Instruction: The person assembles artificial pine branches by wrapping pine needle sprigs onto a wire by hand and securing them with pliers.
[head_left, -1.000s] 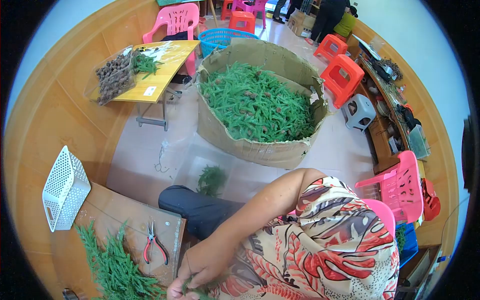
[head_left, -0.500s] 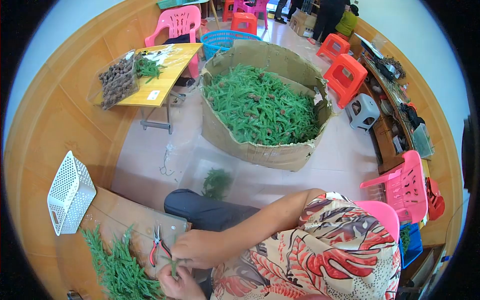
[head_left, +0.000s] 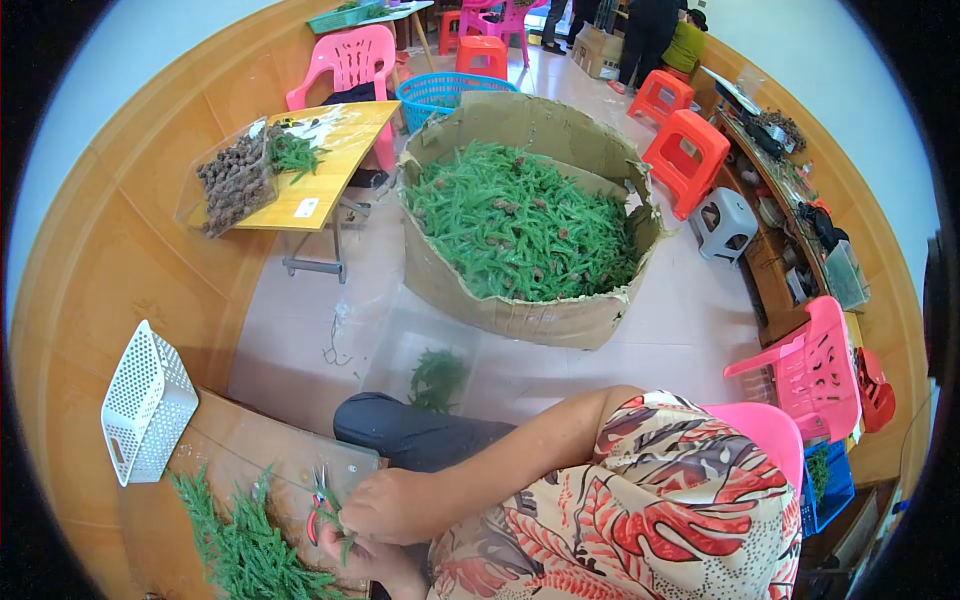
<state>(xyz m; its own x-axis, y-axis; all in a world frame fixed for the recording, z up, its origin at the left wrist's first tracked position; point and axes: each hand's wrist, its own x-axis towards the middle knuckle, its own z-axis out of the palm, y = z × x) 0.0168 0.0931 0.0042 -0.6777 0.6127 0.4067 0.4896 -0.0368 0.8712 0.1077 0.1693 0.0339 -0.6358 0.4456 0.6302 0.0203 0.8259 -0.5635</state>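
My right hand (head_left: pixel 388 506) is closed, its fingers bent over a small green artificial pine sprig (head_left: pixel 346 548). Just below it, my left hand (head_left: pixel 362 562) pinches the same sprig; the fingertips are partly hidden. Red-handled pliers (head_left: pixel 314 515) lie on the work table (head_left: pixel 240 425) beside my hands, tips pointing away. A pile of green pine sprigs (head_left: pixel 250 540) spreads over the table to the left of my hands.
A white perforated basket (head_left: pixel 150 405) stands at the table's corner. Beyond my knee is a large cardboard box (head_left: pixel 520 322) of sprigs and pine cones. A yellow table (head_left: pixel 350 135) holds a tray of pine cones (head_left: pixel 236 180). Red stools (head_left: pixel 690 160) and people are farther back.
The view has shifted slightly, so the surroundings sit a little lower. My hands have moved closer together around the sprig, and my right hand now partly covers the pliers.
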